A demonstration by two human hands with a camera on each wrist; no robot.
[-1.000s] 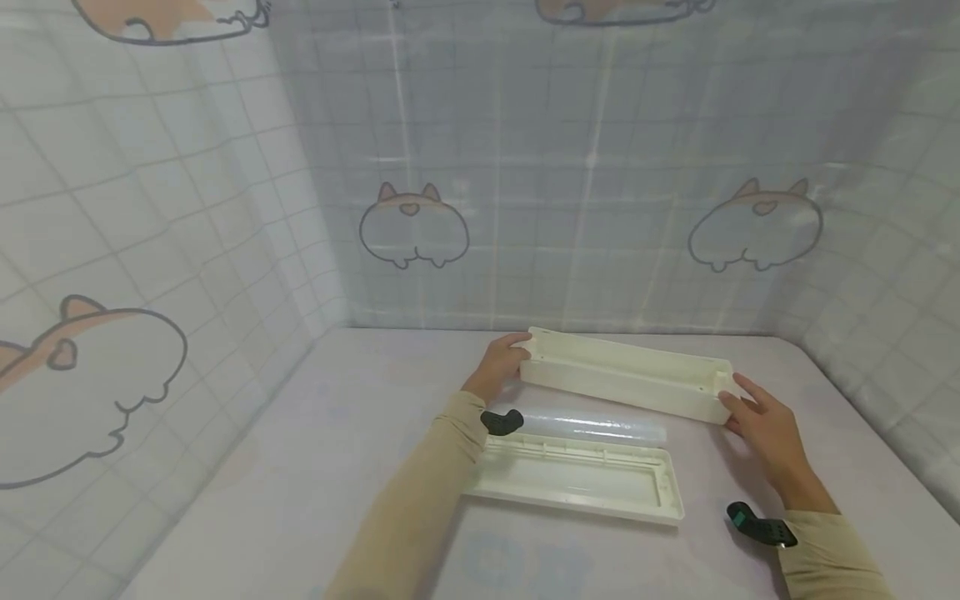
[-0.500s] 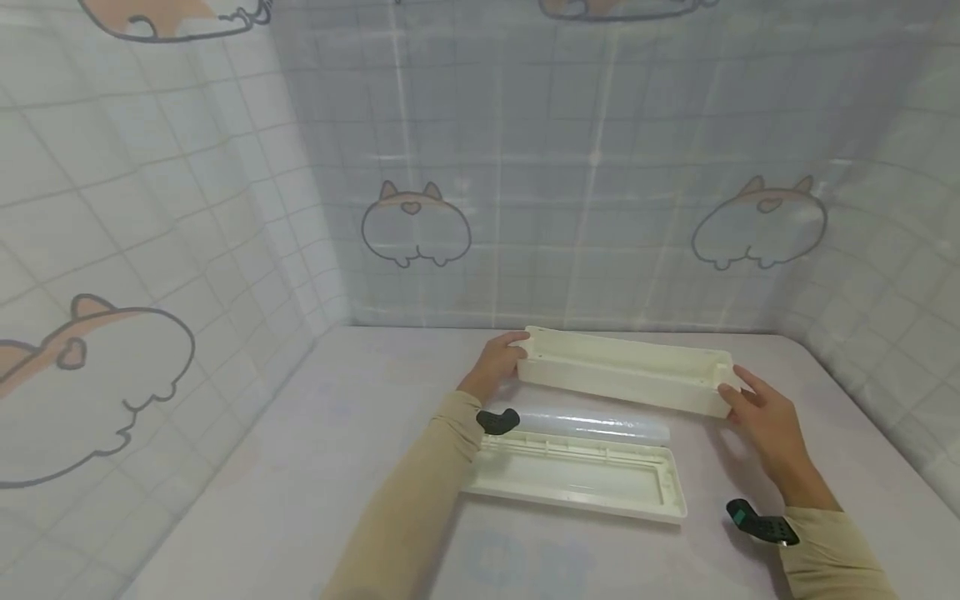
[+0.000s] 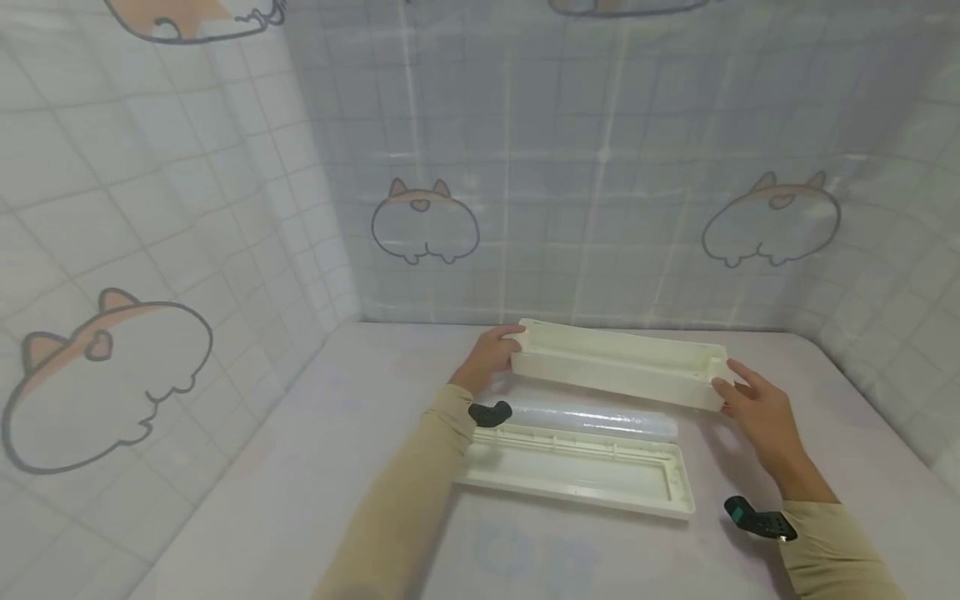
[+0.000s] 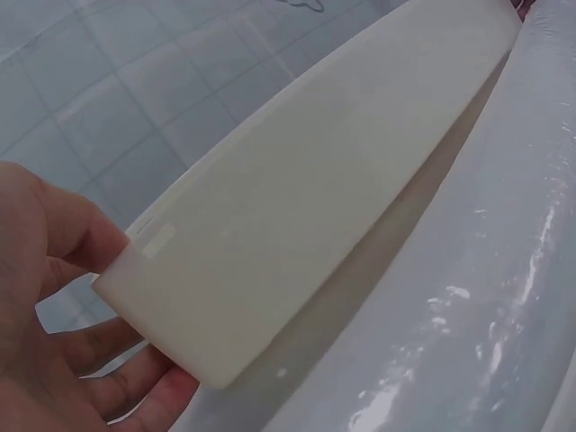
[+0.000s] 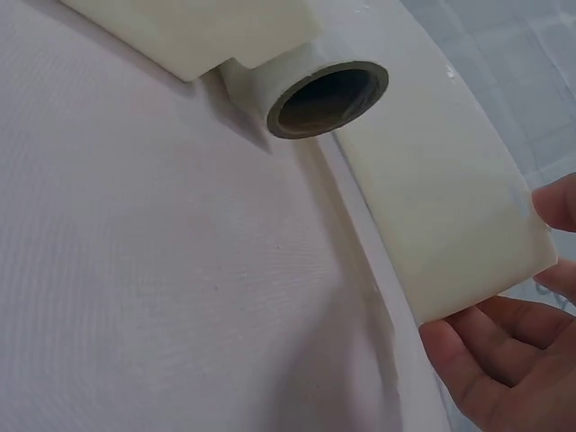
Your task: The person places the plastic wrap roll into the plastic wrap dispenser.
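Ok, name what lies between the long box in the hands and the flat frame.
A shiny roll lies between the long box and the flat frame, seen in the head view.

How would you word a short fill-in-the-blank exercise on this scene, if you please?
1. Counting the left hand and the right hand, ____ hands hold the cream trough.
2. Of the roll and the shallow frame, the ____ lies nearer the person.
3. The right wrist view shows that the roll is not solid but ____.

Missing words: two; frame; hollow.
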